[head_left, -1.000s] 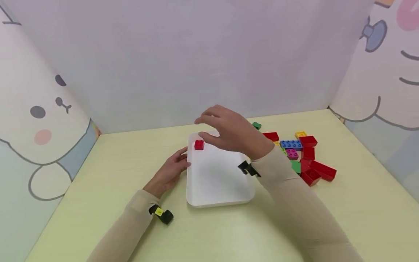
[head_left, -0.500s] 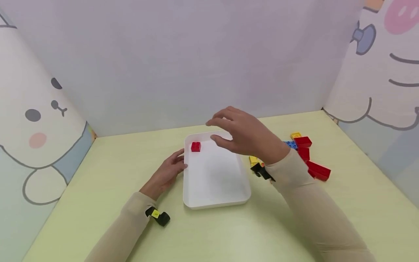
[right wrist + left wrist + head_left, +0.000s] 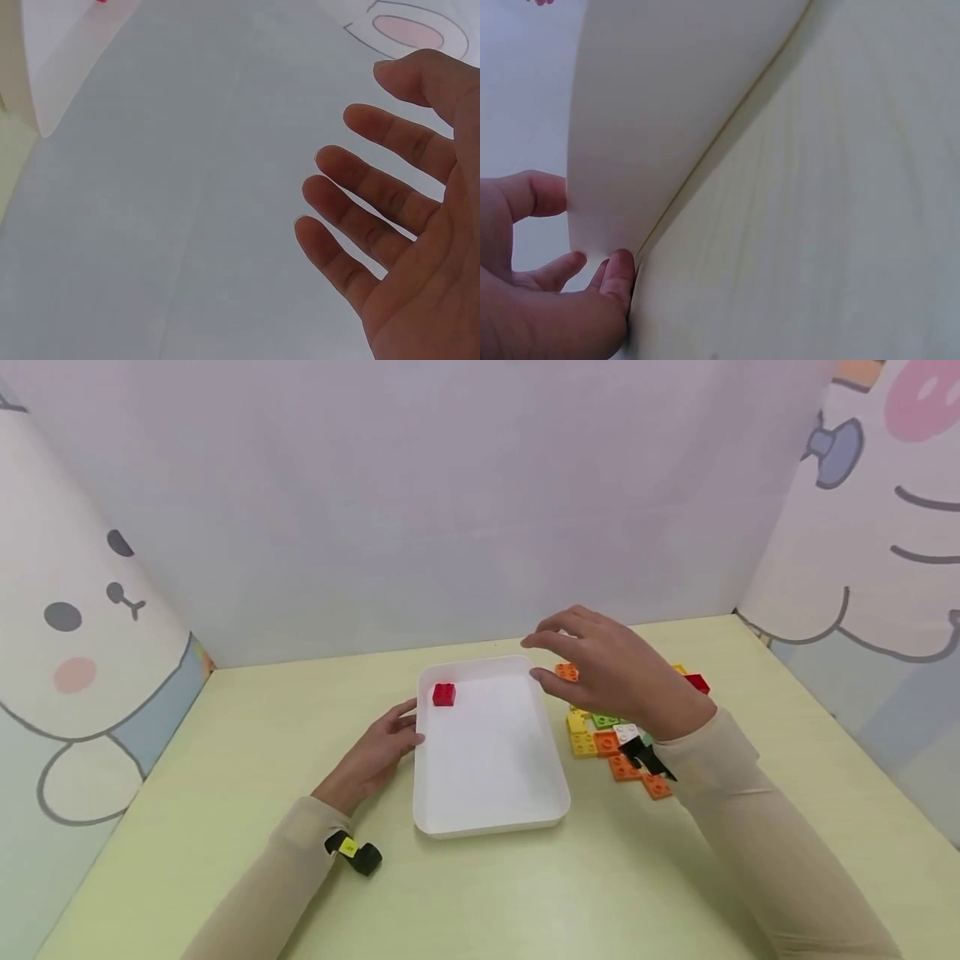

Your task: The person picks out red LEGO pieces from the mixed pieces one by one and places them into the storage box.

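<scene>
A white tray (image 3: 487,810) lies on the pale yellow table, with one red brick (image 3: 444,694) in its far left corner. My left hand (image 3: 382,747) rests on the table and touches the tray's left wall; in the left wrist view its fingers (image 3: 619,271) lie against the tray's wall (image 3: 652,127). My right hand (image 3: 607,668) hovers empty, fingers spread, above the tray's far right corner and a pile of loose bricks (image 3: 611,739). The right wrist view shows the spread fingers (image 3: 375,217) holding nothing.
Orange, yellow, green and white bricks lie right of the tray; a red brick (image 3: 697,682) and a yellow one peek out behind my right hand. Panels with cartoon animals wall the table on three sides. A black wrist strap (image 3: 356,853) sits on my left sleeve.
My right hand has moved to the right, from above the red brick in the tray to above the brick pile. The left hand has stayed at the tray's wall.
</scene>
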The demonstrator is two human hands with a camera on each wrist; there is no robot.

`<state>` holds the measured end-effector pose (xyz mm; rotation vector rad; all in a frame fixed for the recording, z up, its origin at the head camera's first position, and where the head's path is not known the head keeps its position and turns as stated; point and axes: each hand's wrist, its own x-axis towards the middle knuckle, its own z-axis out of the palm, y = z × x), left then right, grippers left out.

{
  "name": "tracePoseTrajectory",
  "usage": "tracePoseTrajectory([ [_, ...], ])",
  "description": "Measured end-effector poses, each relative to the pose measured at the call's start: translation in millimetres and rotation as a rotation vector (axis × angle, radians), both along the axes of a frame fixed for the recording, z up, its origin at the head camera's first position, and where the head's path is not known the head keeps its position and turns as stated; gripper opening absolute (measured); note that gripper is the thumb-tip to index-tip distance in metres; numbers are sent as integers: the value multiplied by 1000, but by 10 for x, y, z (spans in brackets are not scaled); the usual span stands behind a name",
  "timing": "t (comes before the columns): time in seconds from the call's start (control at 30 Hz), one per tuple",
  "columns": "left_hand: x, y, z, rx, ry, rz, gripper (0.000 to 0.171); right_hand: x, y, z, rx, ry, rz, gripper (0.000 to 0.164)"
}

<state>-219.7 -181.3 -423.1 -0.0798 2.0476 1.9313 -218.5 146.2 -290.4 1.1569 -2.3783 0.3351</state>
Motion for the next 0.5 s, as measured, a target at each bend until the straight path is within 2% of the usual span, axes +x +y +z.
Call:
tracePoseTrajectory([
  [0.13,11,-7,11,-17,0,-5,66,54,159,-4,11,12,-10,35],
  [0.3,5,-32,43,-31,3,-11,66,80,427,-37,32,6,-72,37],
  [0.5,9,-99,37,-30,7,-18,66,49,465,-52,54,-40,-100,39],
])
